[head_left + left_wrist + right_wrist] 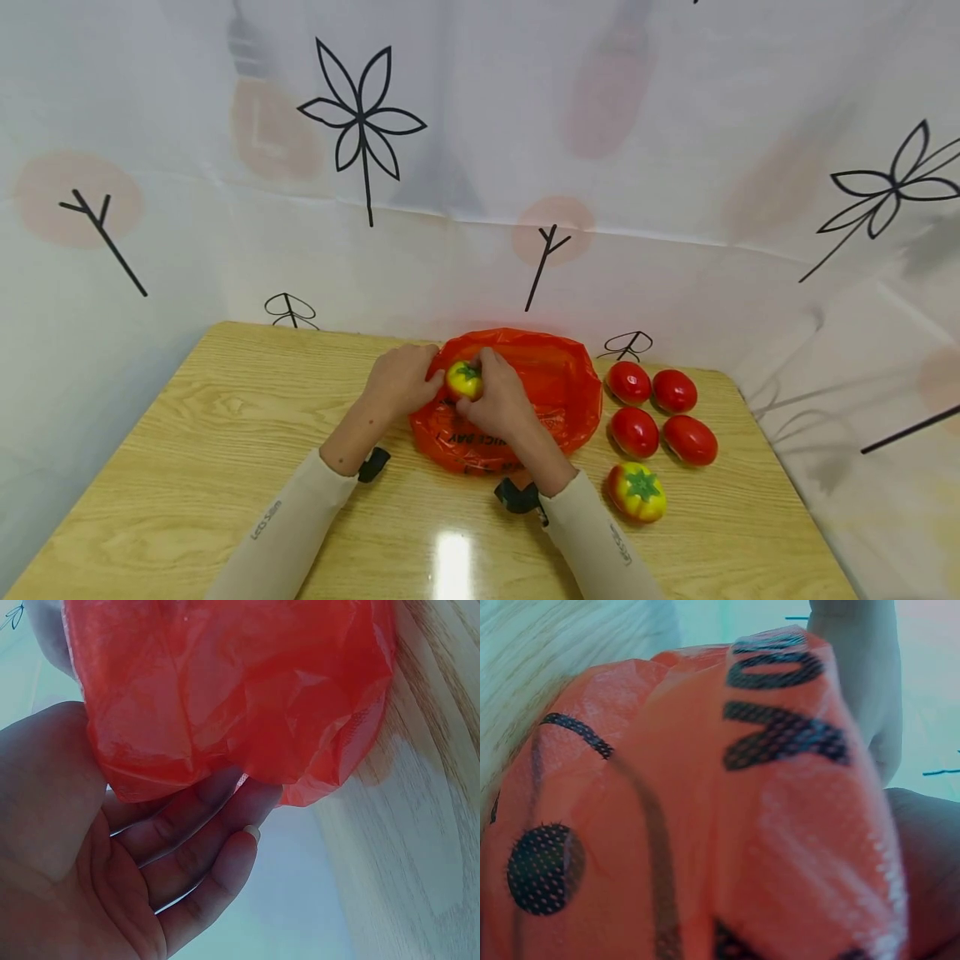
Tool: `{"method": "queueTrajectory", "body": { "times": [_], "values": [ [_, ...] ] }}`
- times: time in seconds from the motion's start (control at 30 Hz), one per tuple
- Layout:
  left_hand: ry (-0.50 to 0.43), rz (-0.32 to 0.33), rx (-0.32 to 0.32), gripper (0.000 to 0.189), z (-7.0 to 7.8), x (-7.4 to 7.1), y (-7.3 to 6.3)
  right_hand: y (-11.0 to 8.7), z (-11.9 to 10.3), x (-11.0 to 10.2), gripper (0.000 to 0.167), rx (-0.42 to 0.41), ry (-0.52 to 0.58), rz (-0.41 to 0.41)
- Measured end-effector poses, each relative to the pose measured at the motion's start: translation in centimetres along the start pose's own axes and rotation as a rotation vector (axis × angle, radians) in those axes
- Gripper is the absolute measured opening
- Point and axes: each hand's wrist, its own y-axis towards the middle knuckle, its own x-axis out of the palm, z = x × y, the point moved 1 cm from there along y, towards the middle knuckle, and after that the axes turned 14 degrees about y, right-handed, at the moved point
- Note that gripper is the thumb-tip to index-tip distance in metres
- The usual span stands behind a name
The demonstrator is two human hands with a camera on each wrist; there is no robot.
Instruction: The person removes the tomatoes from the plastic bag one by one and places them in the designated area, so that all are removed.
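Note:
A red plastic bag (570, 375) with dark lettering stands spread wide on the wooden table. My left hand (401, 377) grips its left rim; in the left wrist view the fingers (199, 862) bend in against the bag's outer side, and the thumb is hidden behind the film. Over the left part of the opening, my right hand (498, 400) holds a yellow toy tomato (462, 381) with a green star-shaped top between thumb and fingers. The bag's printed wall (780, 817) fills most of the right wrist view and hides what the right hand holds.
Several glossy red tomatoes (635, 432) lie just right of the bag. Nearer me is another yellow tomato with a red side (636, 492). A printed cloth (465, 267) hangs behind the wooden table (247, 400).

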Motion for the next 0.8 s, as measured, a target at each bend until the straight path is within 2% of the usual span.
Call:
{"method": "queueTrajectory", "body": {
  "times": [0.37, 0.8],
  "values": [
    [-0.011, -0.003, 0.001, 0.014, 0.0, 0.0, 0.0, -0.8, -0.2, -0.7, 0.047, -0.081, 0.014, 0.057],
    [-0.014, 0.001, 0.004, 0.013, 0.0, 0.0, 0.0, -2.1, -1.3, -1.2, 0.048, -0.112, 0.033, 0.086]
  ]
}}
